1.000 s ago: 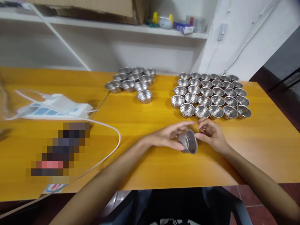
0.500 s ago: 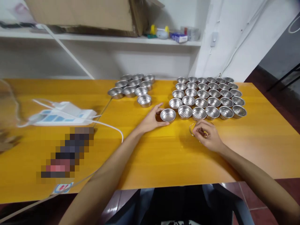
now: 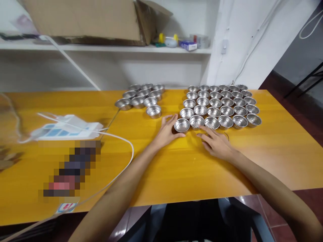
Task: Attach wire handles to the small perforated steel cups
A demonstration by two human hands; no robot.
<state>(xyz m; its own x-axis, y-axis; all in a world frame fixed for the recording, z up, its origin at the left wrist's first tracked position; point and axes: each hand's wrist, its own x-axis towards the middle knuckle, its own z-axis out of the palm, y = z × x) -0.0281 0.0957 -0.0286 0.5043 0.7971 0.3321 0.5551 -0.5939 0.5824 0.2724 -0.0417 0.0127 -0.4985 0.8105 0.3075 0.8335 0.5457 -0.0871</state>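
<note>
My left hand point(image 3: 168, 132) curls its thumb and fingers round the side of a small round metal filter basket point(image 3: 181, 125) with tiny holes in its bottom. This basket stands upright on the table at the left end of the front row. My right hand point(image 3: 217, 144) is open, palm down, its fingers stretched toward the neighbouring basket point(image 3: 196, 122); whether a fingertip touches that rim I cannot tell. A thin wire ring point(image 3: 227, 136) shows partly behind the right hand, the rest of it hidden.
Neat rows of filter baskets point(image 3: 227, 102) fill the table's back right. A looser group of baskets point(image 3: 137, 102) stands left of them. A white power strip point(image 3: 70, 129) with cables and a blurred-out item point(image 3: 73, 168) lie left. Behind are a shelf point(image 3: 101, 49) and cardboard box point(image 3: 83, 20).
My left hand and its basket have come closer to the front row. My right hand has moved left and unfolded from a pinch near the wire ring. The view has shifted slightly.
</note>
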